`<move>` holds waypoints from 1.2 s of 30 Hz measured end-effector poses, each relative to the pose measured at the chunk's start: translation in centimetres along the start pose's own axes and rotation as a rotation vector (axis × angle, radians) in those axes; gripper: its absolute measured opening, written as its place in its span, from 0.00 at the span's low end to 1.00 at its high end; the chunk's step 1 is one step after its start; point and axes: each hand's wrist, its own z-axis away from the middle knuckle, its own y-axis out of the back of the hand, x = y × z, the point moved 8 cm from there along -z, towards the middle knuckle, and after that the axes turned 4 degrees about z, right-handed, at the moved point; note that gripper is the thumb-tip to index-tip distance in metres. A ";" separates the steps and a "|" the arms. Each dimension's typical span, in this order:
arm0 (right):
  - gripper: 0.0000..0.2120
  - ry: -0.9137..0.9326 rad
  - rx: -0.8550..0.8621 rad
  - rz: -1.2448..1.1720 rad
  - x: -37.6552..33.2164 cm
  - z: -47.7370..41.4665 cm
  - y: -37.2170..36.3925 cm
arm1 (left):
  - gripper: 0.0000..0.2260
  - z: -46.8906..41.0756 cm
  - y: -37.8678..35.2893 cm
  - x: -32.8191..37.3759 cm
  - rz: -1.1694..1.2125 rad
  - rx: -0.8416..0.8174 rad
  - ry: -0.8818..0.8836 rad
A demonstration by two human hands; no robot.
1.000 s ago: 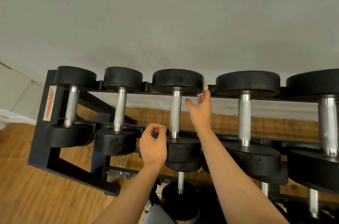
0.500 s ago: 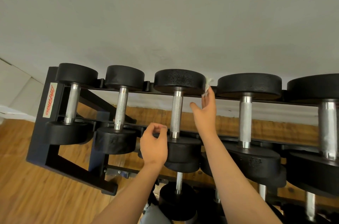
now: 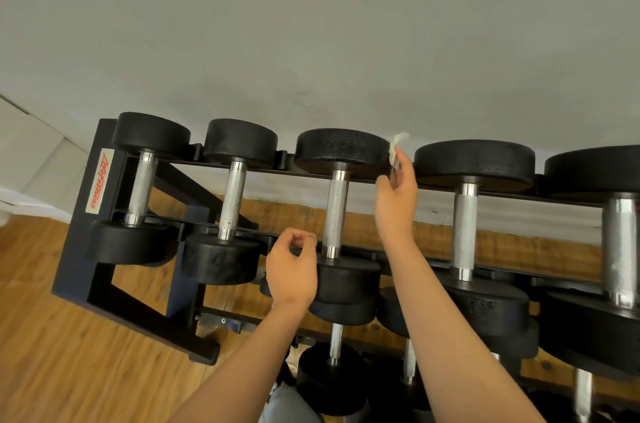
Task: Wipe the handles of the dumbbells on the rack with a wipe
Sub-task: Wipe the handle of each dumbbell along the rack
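Right hand (image 3: 396, 201) is up by the back rail of the rack (image 3: 74, 270), pinching a small white wipe (image 3: 396, 149) between the fingertips, the rest of the fingers loosely curled. The wipe sticks up past the fingertips, right in the gap between the far heads of two dumbbells. It's not on any handle at the moment; it looks like it's just beside the edge of the third dumbbell's (image 3: 341, 214) far head, though I can't tell if it actually touches.

Left hand (image 3: 291, 270) sits lower and closer to the camera, left of the right forearm. It's curled into a loose half-fist, thumb and fingertips close together, and I can't see anything in it. It's in front of the near head of that third dumbbell, just left of the bottom end of its knurled handle (image 3: 335, 214), and contact isn't clear from this angle.

Left of the left hand there are two smaller dumbbells on the top tier, the nearer one (image 3: 230, 204) and then the end one (image 3: 140, 190) next to the rack's label (image 3: 99, 182). Right of the right hand are a bigger dumbbell (image 3: 465, 232) and then an even bigger one (image 3: 620, 249) cut off at the edge. More dumbbells on a lower tier sit below both forearms, over wood floor (image 3: 69, 370), with a plain wall (image 3: 311, 24) behind everything.
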 end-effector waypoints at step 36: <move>0.09 0.367 0.106 0.383 -5.7 1.4 0.4 | 0.06 0.0 0.0 -0.2 -0.027 -0.005 -0.027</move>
